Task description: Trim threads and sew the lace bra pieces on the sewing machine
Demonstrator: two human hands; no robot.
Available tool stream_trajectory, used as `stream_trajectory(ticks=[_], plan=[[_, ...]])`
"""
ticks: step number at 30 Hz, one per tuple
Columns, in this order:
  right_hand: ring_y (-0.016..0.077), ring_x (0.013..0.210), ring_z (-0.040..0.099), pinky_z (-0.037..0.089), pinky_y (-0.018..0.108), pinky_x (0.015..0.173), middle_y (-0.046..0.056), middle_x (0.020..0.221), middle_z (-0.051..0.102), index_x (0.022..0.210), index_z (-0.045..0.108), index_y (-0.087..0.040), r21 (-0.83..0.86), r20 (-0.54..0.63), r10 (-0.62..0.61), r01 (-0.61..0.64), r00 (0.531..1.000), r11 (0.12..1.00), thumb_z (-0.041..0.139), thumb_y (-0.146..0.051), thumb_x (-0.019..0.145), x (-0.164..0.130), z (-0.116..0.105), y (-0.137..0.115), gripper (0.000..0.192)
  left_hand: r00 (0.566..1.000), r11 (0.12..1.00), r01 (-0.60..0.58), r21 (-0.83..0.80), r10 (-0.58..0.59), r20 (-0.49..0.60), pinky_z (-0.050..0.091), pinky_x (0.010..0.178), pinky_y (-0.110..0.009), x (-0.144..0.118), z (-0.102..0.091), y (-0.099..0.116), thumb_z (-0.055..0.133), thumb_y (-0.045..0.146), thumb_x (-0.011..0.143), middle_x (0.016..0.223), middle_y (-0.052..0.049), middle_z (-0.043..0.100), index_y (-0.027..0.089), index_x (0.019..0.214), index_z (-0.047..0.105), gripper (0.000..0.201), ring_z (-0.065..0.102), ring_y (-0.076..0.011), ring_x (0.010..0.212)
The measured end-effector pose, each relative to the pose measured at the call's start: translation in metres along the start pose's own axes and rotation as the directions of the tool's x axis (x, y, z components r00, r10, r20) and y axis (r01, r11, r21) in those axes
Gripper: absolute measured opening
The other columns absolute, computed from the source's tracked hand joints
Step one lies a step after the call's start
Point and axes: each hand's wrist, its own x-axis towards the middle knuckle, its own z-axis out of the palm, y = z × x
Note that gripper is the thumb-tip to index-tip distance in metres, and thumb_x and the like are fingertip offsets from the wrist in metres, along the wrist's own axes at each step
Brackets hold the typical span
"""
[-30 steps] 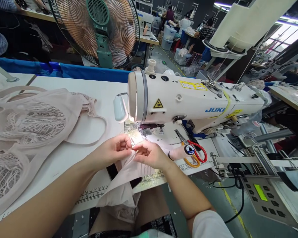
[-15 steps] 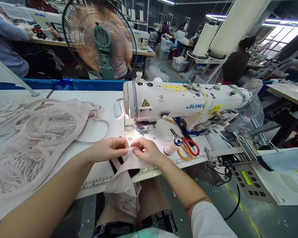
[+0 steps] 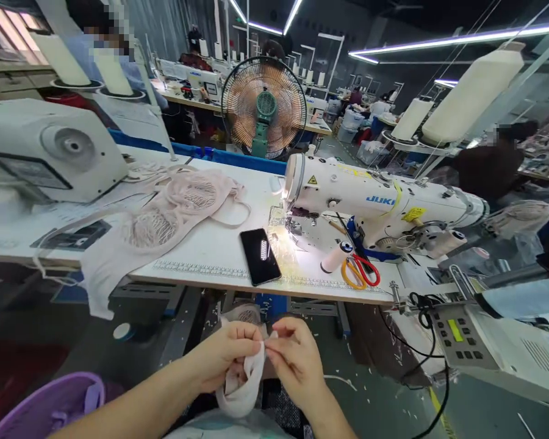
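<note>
You've got both hands down over your lap, below the desk (image 3: pixel 201 268) edge. Left hand (image 3: pixel 224 356) and right hand (image 3: pixel 295 360) are together, each pinching the pale pink fabric piece (image 3: pixel 249 381) by its top edge so it hangs loose. The phone (image 3: pixel 260 256) sits near the Juki sewing machine (image 3: pixel 379 204), scissors (image 3: pixel 359 271) just beside it.

Two bare forearms are seen rising from the lower edge of the view, ending in the left hand (image 3: pixel 226 356) and the right hand (image 3: pixel 295 360). No sleeves, gloves, rings or watch are worn on them. Short, unpainted fingernails are shown. Pale clothing and a dark patterned garment are glimpsed below.
</note>
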Motion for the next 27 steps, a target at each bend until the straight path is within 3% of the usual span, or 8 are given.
stream_trajectory(ticks=[4, 8, 10, 13, 15, 17, 21, 27], plan=[[0.0157, 0.08, 0.052, 0.046, 0.029, 0.066, 0.007, 0.085, 0.055, 0.086, 0.063, -0.02, 0.019, 0.0, 0.021, -0.021, 1.0, 1.0, 0.052, -0.015, 0.078, -0.037, 0.009, -0.009, 0.014, 0.999, 0.998, 0.04, -0.053, -0.041, -0.013, 0.015, 0.036, -0.01, -0.005, 0.0, -0.042, 0.071, 0.031, 0.05, 0.041, 0.006, 0.037, 0.01, 0.058, 0.041, 0.037, 0.03, 0.0011, 0.035], [0.0152, 0.078, 0.054, 0.046, 0.031, 0.068, 0.006, 0.082, 0.058, 0.081, 0.059, -0.018, 0.002, 0.006, 0.014, -0.014, 1.0, 1.0, 0.047, -0.016, 0.081, -0.063, 0.01, -0.015, 0.012, 0.996, 0.996, 0.084, 0.002, -0.084, 0.013, 0.028, 0.036, -0.012, -0.005, -0.004, -0.078, 0.073, 0.039, 0.05, 0.048, 0.005, 0.045, 0.012, 0.065, 0.043, 0.043, 0.04, -0.0023, 0.037], [0.0146, 0.079, 0.056, 0.047, 0.03, 0.07, 0.007, 0.084, 0.06, 0.08, 0.055, -0.018, 0.062, -0.014, 0.085, -0.084, 0.996, 0.995, 0.043, -0.016, 0.083, -0.078, 0.012, -0.015, 0.012, 0.996, 0.995, 0.092, 0.048, -0.092, 0.009, 0.031, 0.037, -0.012, -0.003, -0.006, -0.093, 0.073, 0.042, 0.051, 0.05, 0.005, 0.045, 0.012, 0.067, 0.043, 0.046, 0.042, -0.0027, 0.038], [0.0091, 0.062, 0.056, 0.047, 0.023, 0.057, 0.004, 0.079, 0.06, 0.088, 0.045, -0.019, 0.326, 0.019, 0.271, -0.262, 0.962, 0.908, 0.035, -0.02, 0.089, -0.1, 0.02, -0.016, 0.009, 0.995, 0.988, 0.095, 0.118, -0.097, 0.009, 0.031, 0.038, -0.011, 0.0, -0.011, -0.11, 0.07, 0.045, 0.055, 0.05, 0.005, 0.046, 0.011, 0.069, 0.044, 0.044, 0.04, -0.001, 0.038], [0.0074, 0.053, 0.053, 0.045, 0.02, 0.048, 0.0, 0.07, 0.057, 0.09, 0.037, -0.02, 0.493, 0.054, 0.347, -0.327, 0.936, 0.806, 0.031, -0.022, 0.091, -0.111, 0.026, -0.018, 0.007, 0.996, 0.985, 0.085, 0.15, -0.089, 0.019, 0.03, 0.038, -0.01, 0.0, -0.015, -0.117, 0.067, 0.046, 0.059, 0.052, 0.005, 0.048, 0.011, 0.072, 0.045, 0.043, 0.04, -0.0008, 0.039], [0.0075, 0.05, 0.051, 0.043, 0.019, 0.046, -0.003, 0.062, 0.051, 0.088, 0.034, -0.02, 0.53, 0.026, 0.376, -0.332, 0.926, 0.781, 0.031, -0.024, 0.092, -0.118, 0.028, -0.02, 0.006, 0.997, 0.983, 0.074, 0.169, -0.078, 0.014, 0.031, 0.039, -0.011, -0.002, -0.018, -0.121, 0.067, 0.046, 0.06, 0.053, 0.004, 0.047, 0.011, 0.073, 0.046, 0.042, 0.041, -0.0012, 0.04], [0.0067, 0.045, 0.041, 0.036, 0.019, 0.043, -0.005, 0.055, 0.04, 0.089, 0.037, -0.021, 0.426, -0.076, 0.343, -0.281, 0.936, 0.86, 0.034, -0.023, 0.091, -0.12, 0.02, -0.023, 0.004, 0.998, 0.982, 0.059, 0.179, -0.053, -0.036, 0.034, 0.041, -0.011, -0.007, -0.024, -0.121, 0.067, 0.048, 0.058, 0.053, 0.004, 0.047, 0.011, 0.073, 0.047, 0.044, 0.043, -0.0021, 0.042], [0.0067, 0.046, 0.04, 0.035, 0.02, 0.043, -0.004, 0.057, 0.041, 0.092, 0.042, -0.021, 0.27, -0.225, 0.298, -0.235, 0.927, 0.934, 0.036, -0.018, 0.089, -0.123, -0.011, -0.031, 0.007, 0.999, 0.984, 0.026, 0.174, -0.017, -0.052, 0.039, 0.042, -0.012, -0.009, -0.035, -0.116, 0.067, 0.047, 0.06, 0.057, 0.002, 0.052, 0.01, 0.074, 0.047, 0.044, 0.048, -0.0041, 0.046]])
